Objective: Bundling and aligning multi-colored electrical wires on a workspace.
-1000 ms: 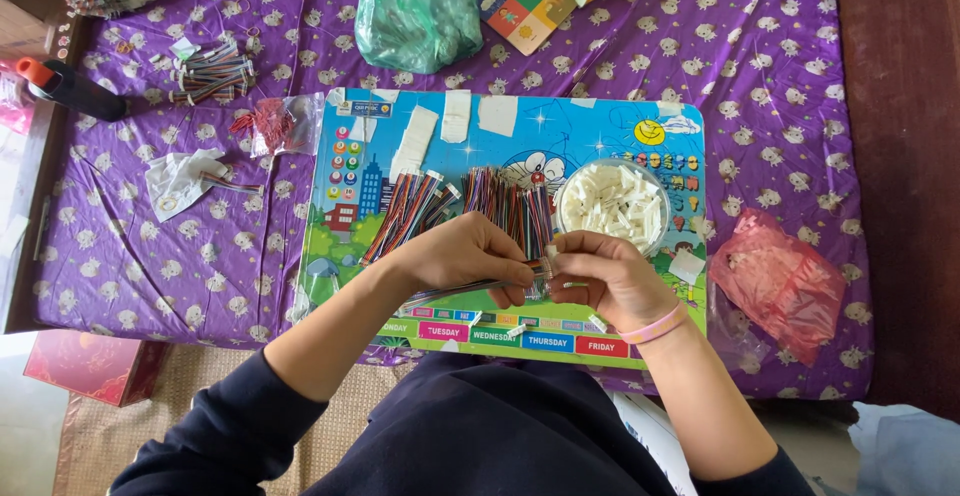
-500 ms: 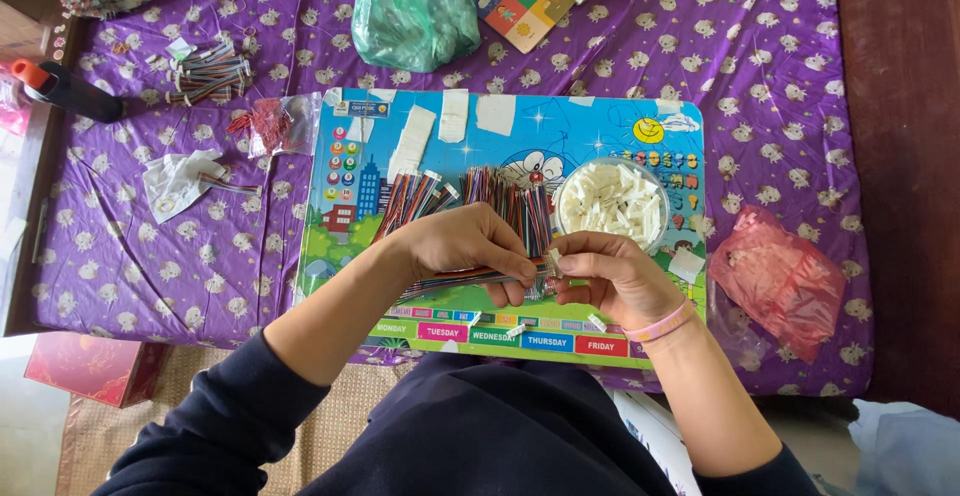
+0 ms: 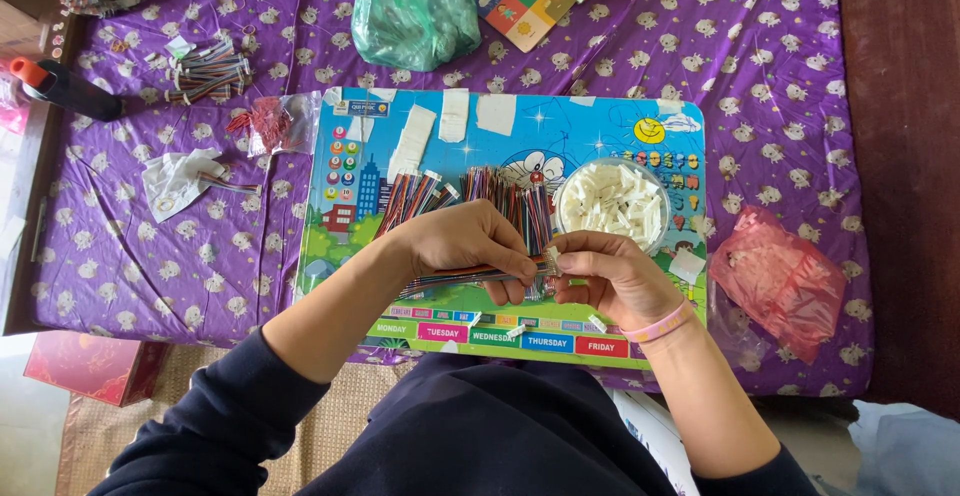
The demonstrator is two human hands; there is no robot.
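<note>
Hands unmoved; bowl (image 3: 612,171) holds connectors (image 3: 612,208).

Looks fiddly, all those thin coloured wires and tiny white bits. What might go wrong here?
The left hand holds a bundle of coloured wires while the right hand works at its tip, so a wire might slip out. The bowl of white pieces stands just beyond the right hand; a nudge might spill it. Loose white pieces on the picture board may get lost.

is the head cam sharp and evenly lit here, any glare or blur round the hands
Head view: soft, even daylight, no hard shadows; left hand, right hand and wire bundle are sharp. Mild sheen on the green plastic bag. Slight wide-angle bending at the edges; the far left floor looks washed out.
</note>
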